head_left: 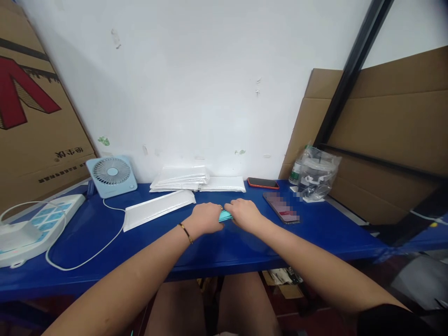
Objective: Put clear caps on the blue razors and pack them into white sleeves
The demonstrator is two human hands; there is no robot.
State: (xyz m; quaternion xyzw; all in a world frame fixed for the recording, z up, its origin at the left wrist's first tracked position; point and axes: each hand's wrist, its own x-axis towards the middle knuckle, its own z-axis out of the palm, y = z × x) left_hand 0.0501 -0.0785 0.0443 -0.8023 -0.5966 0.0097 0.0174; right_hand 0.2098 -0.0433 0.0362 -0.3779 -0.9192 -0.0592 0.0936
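Both of my hands meet over the middle of the blue table point(241, 247), closed around a small turquoise item point(225, 215). My left hand point(207, 218) grips its left end and my right hand point(244, 214) its right end. Only a short turquoise stretch shows between them; the rest is hidden by my fingers, so its kind is unclear. Just left of my left hand lies a single white padded mailer point(159, 209). A stack of white padded mailers point(180, 178) sits behind it, with another flat white mailer point(223, 184) beside the stack.
A light-blue fan point(112, 176) and a white power strip point(52, 224) with a trailing cable occupy the left. To the right lie a phone point(282, 207), a red-edged phone point(263, 183) and a clear plastic bag point(317, 175) by a bottle point(296, 172). Cardboard point(395, 126) stands behind a black post.
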